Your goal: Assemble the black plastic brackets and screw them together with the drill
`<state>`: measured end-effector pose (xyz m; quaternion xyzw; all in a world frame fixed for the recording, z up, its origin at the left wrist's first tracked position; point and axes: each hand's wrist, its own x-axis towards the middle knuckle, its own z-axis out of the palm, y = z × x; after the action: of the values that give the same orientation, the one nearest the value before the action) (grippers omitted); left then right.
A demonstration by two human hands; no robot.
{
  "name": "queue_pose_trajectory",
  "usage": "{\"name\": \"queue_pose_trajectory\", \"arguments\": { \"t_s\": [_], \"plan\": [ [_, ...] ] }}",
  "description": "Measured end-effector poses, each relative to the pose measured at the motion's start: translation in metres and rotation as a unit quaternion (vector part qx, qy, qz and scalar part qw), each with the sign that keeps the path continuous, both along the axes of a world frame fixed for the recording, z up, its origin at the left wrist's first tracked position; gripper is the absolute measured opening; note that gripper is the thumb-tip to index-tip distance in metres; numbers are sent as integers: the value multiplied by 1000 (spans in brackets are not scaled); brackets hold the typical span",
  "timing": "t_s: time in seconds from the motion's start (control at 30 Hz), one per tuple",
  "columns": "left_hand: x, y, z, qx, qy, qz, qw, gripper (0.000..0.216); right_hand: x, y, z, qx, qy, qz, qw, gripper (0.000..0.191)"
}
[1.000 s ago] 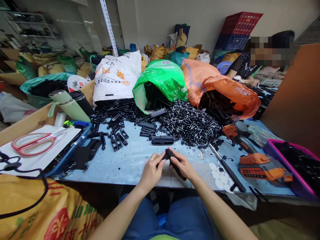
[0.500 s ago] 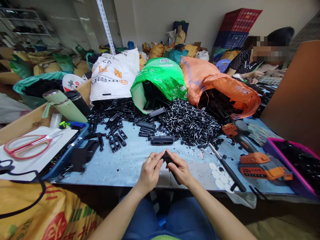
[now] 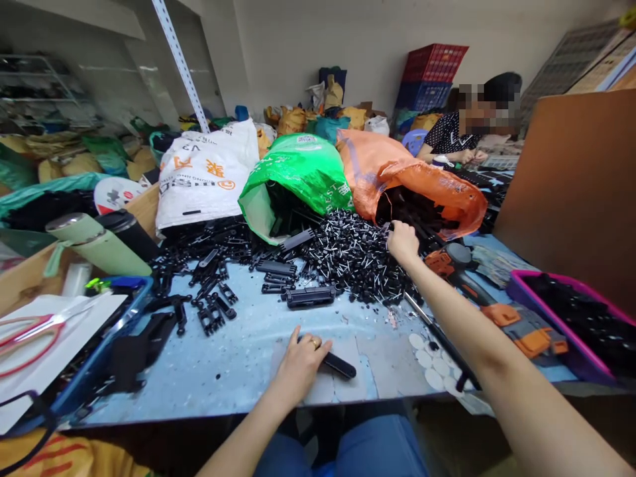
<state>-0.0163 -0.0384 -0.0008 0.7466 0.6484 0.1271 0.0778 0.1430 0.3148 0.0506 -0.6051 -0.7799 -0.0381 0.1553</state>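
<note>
My left hand (image 3: 301, 363) rests low over the table's front part, its fingers closed round one end of a long black plastic part (image 3: 342, 366). The part's rounded free end points right and lies close to the table. Stretched far forward, my right hand (image 3: 403, 242) is at the lower lip of the orange sack (image 3: 368, 165), above the right edge of a heap of black-headed screws (image 3: 355, 255). Its fingers look curled, with something dark at their tips that I cannot make out. A black ribbed assembly (image 3: 311, 297) lies between my hands and the heap.
A cordless power tool (image 3: 517, 321) and a black-handled rod (image 3: 442, 338) lie to the right, near a pink-rimmed bin (image 3: 566, 311). Left are loose black parts (image 3: 213, 298), a blue basket (image 3: 106, 344) and a green flask (image 3: 99, 242). A co-worker (image 3: 457, 136) sits beyond.
My hands were together on the black part. The right hand has let go and moved forward and right to the orange sack, while the left keeps the part near the table. The view has shifted.
</note>
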Motion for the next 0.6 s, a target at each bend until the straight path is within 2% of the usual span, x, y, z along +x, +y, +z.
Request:
{"name": "queue_pose_trajectory", "arguments": {
  "t_s": [0.07, 0.17, 0.3, 0.4, 0.43, 0.5, 0.53, 0.6],
  "plan": [
    [-1, 5, 4, -8, 33, 12, 999, 42, 9, 39, 8, -22, -17, -43, 999, 37],
    [1, 3, 4, -3, 66, 53, 996, 40, 19, 64, 9, -42, -23, -52, 997, 30],
    [1, -8, -2, 12, 87, 86, 992, 42, 23, 65, 12, -27, -38, -41, 998, 30],
    [2, -13, -4, -8, 76, 114, 991, 39, 20, 44, 24, 3, -50, -10, 999, 34],
    [3, -14, -4, -15, 65, 119, 991, 38, 19, 30, 27, 17, -54, 28, 998, 35],
    [4, -13, -1, -13, 28, 122, 992, 39, 18, -12, 25, 35, -67, 175, 982, 36],
    [4, -12, 0, -5, 7, 118, 993, 41, 19, -39, 20, 34, -75, 284, 955, 37],
    [4, -9, 1, 4, -30, 94, 995, 43, 28, -100, 4, -16, -104, 485, 868, 38]
  ]
}}
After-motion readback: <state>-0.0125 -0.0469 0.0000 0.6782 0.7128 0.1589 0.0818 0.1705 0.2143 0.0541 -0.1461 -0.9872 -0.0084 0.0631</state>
